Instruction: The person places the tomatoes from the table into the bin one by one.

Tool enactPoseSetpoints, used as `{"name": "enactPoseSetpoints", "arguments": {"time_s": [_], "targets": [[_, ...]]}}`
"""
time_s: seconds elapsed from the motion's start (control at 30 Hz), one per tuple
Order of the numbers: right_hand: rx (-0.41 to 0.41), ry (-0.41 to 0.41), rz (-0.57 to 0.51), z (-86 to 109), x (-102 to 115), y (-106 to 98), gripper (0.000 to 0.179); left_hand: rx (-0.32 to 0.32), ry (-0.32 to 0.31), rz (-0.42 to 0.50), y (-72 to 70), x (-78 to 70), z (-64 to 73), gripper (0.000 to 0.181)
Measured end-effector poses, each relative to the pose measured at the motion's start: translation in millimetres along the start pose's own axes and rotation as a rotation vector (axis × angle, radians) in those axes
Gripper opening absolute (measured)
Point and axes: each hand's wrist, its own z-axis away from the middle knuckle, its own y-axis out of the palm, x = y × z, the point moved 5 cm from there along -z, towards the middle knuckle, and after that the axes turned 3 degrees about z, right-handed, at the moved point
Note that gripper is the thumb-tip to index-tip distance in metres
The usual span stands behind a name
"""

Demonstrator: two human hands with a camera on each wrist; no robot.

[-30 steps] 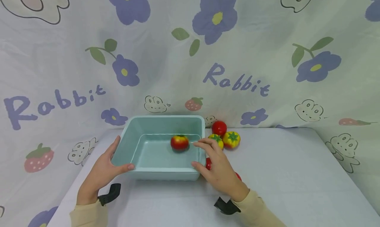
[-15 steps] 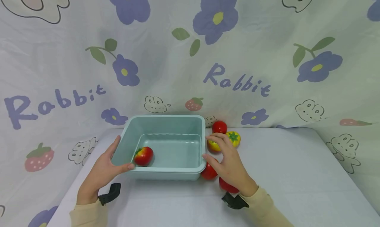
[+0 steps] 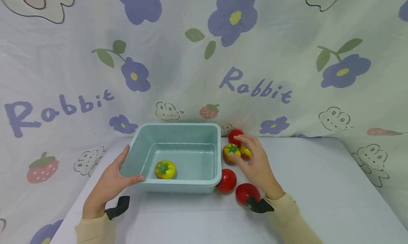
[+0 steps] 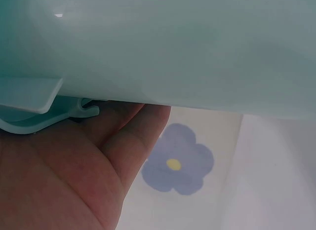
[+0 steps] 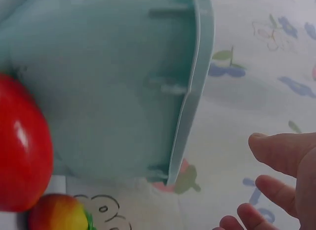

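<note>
A pale blue-green plastic basin stands on the white-covered table in the head view. My left hand holds its near left corner, thumb over the front rim and fingers along the outer left wall. Inside, towards the front, lies a yellow tomato with a green star-shaped top. My right hand is right of the basin, fingers spread and gently bent, near a yellow-red tomato. The right wrist view shows nothing between its fingers. The hand partly hides another yellow-red tomato.
Red tomatoes lie right of the basin: one at the back, one by its near right corner, and one by the right wrist's black camera mount. A patterned cloth hangs behind the table.
The tomato in the basin has rolled left, then slightly right, turning its green top up. My right hand has moved from the basin's right rim rightward and back over the tomatoes. My left hand stays put.
</note>
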Motion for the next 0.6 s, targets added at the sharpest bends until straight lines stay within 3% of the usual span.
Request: {"name": "enactPoseSetpoints", "arguments": {"time_s": [0.27, 0.6], "targets": [[-0.056, 0.013, -0.020, -4.1, -22, -7, 0.047, 0.007, 0.006, 0.005, 0.9, -1.3, -0.1, 0.110], [-0.064, 0.041, -0.044, -9.5, -54, -11, 0.044, 0.009, 0.020, 0.007, 1.1, 0.3, -0.7, 0.109]]}}
